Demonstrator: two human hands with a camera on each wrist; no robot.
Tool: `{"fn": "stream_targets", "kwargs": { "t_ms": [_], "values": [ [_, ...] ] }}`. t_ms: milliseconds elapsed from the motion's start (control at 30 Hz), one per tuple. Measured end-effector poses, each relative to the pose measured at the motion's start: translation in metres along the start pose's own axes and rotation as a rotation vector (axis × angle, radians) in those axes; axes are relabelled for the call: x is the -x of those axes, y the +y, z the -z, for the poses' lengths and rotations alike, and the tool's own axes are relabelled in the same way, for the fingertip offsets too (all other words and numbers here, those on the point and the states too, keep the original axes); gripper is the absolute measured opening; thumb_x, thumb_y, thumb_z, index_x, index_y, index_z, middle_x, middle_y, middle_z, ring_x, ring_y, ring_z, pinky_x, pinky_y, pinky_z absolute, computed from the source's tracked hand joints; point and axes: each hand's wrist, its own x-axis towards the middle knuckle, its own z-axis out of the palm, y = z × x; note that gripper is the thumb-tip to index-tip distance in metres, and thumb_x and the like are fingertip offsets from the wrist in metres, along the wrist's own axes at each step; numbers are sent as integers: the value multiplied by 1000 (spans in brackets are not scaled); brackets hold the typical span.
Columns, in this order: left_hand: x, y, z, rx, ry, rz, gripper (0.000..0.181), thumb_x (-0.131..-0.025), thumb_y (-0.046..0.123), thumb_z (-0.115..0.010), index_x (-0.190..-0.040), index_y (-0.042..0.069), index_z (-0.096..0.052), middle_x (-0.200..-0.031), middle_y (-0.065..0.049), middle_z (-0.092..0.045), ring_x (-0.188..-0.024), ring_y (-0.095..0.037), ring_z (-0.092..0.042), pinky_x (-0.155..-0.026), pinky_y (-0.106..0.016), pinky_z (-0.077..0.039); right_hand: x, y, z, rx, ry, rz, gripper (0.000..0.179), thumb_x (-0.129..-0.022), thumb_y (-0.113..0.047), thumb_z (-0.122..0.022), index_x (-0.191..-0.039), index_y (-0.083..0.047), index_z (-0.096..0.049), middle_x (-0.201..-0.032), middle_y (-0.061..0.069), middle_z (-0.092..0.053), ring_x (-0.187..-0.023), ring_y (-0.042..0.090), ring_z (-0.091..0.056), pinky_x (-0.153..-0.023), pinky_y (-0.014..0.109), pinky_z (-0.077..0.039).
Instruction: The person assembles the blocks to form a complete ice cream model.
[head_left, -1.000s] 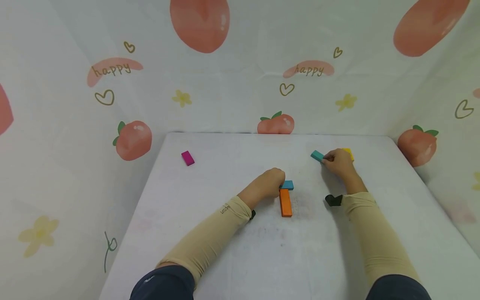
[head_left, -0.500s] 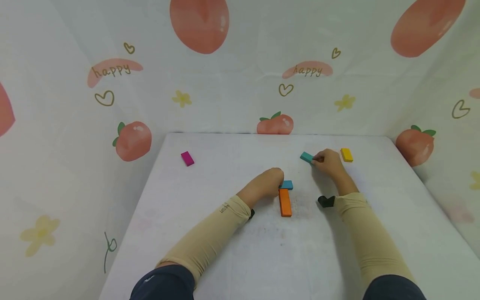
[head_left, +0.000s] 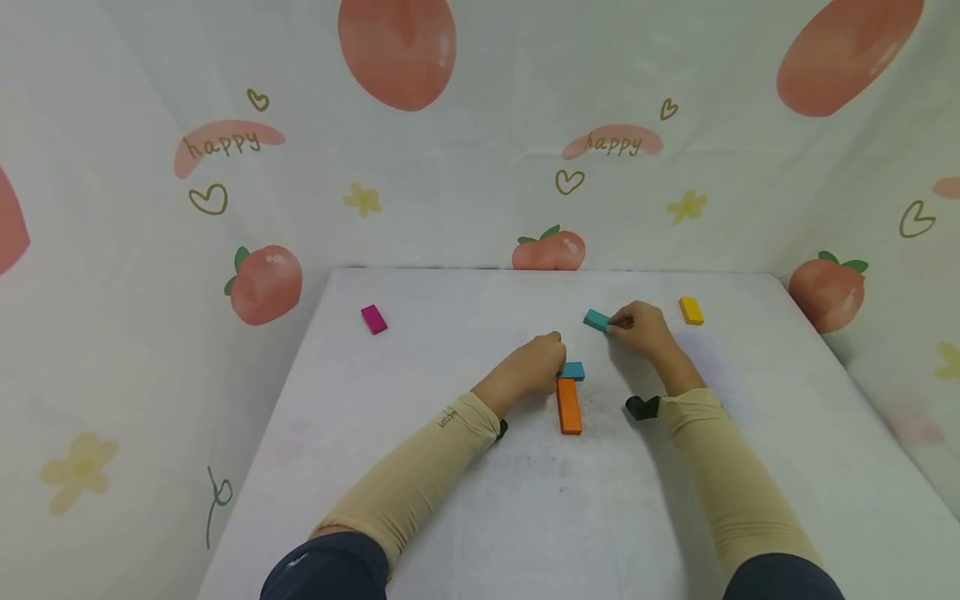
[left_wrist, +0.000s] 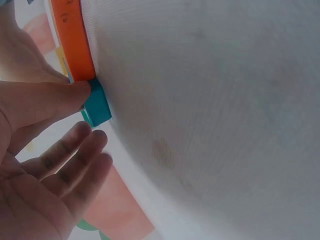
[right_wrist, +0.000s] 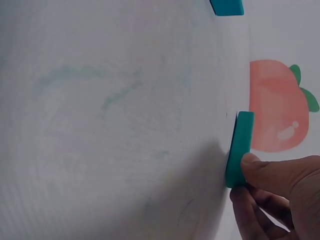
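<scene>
In the head view, my left hand [head_left: 534,364] is at a blue block [head_left: 573,371] lying crosswise against the far end of an orange block [head_left: 569,407]. The left wrist view shows its thumb on the blue block [left_wrist: 97,103], near the orange block [left_wrist: 74,40], with three fingers held apart from it; the index finger is mostly hidden. Farther back and to the right, my right hand [head_left: 639,325] pinches one end of a teal block [head_left: 597,320]. Thumb and fingers grip that teal block [right_wrist: 240,150] from its sides in the right wrist view.
A magenta block [head_left: 374,319] lies at the table's back left. At the back right is a yellow block [head_left: 692,311], beyond my right hand. The white table [head_left: 450,500] meets a printed cloth backdrop [head_left: 450,192] at its far edge.
My right hand has moved left with the teal block, toward the blue block, leaving the yellow block fully in view. The left hand has stayed at the blue block.
</scene>
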Motion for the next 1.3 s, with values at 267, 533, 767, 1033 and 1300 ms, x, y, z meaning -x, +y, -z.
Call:
{"fn": "stream_targets", "kwargs": {
  "t_ms": [267,533,767,1033,1300],
  "values": [
    [2,2,3,-59,19,18,8,-90,9,-80,-98,11,-80,-106,-4,-65,-84,-15,-57,-70,-25,-55,3,-10,-3,-10,-25,52,21,-98,-5,-72,-111,11,-75,-115,29,-69,-106,43,-67,-98,56,-56],
    [2,-1,2,-35,-4,29,14,-91,10,-80,-105,10,-81,-108,-5,-67,-89,-16,-63,-79,-29,-59,7,-18,-10,-11,-56,63,19,-97,-7,-74,-109,7,-77,-113,26,-71,-103,38,-68,-95,53,-58],
    [5,-6,-1,50,14,17,26,-92,5,-76,-117,7,-81,-115,-7,-72,-104,-20,-70,-92,-31,-60,8,-22,-16,-19,-66,85,17,-96,-6,-76,-108,6,-79,-111,24,-72,-102,37,-69,-95,53,-59],
    [10,-8,0,69,26,-1,24,-96,14,-77,-119,8,-81,-117,-7,-73,-101,-17,-69,-90,-31,-60,11,-28,-17,-28,-89,135,16,-94,-4,-77,-106,7,-79,-109,23,-73,-101,36,-70,-96,55,-59],
    [10,-12,1,109,93,-21,26,-99,16,-72,-122,7,-79,-116,-8,-71,-95,-15,-66,-87,-27,-58,13,-32,-20,-40,-120,175,13,-94,-4,-78,-103,5,-80,-108,20,-73,-100,36,-71,-94,52,-61]
  ]
}}
